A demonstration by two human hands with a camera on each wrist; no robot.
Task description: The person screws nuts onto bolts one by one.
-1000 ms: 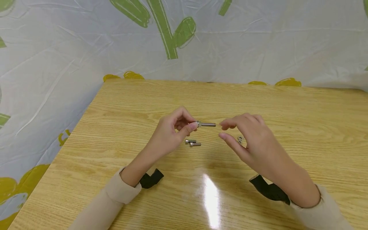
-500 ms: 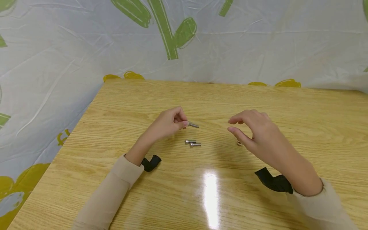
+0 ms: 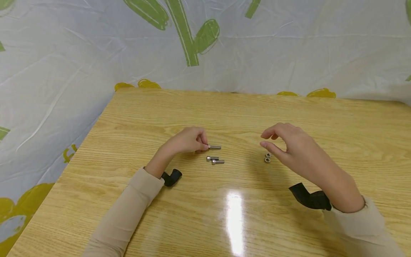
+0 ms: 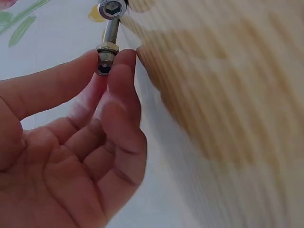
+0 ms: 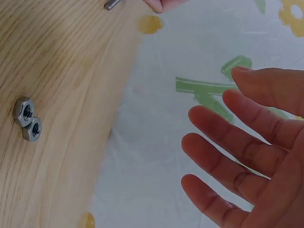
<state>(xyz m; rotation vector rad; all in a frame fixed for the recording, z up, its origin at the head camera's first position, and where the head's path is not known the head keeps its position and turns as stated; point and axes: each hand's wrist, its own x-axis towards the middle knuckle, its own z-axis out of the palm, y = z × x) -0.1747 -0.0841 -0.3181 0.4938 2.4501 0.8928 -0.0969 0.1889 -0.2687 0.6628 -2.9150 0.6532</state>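
My left hand (image 3: pixel 189 140) pinches a socket-head bolt (image 3: pixel 214 147) by its head end between thumb and fingertips, low over the table. In the left wrist view a nut (image 4: pixel 108 47) sits on that bolt's shank close to the head, and the shank points away from the palm. Just nearer to me lie two more socket-head bolts (image 3: pixel 218 162), side by side. My right hand (image 3: pixel 293 148) hovers above the table with relaxed, parted fingers and holds nothing. Beside its thumb, two hex nuts (image 5: pixel 27 116) lie touching each other on the wood.
The wooden table (image 3: pixel 244 114) runs back to a pale cloth (image 3: pixel 269 53) printed with green and yellow plant shapes. A black curved piece (image 3: pixel 309 196) is at the right wrist, and a similar black piece (image 3: pixel 171 177) is at the left.
My left hand has carried the bolt with its nut leftward and down towards the table. The right hand has drawn back to the right, leaving both loose nuts in view.
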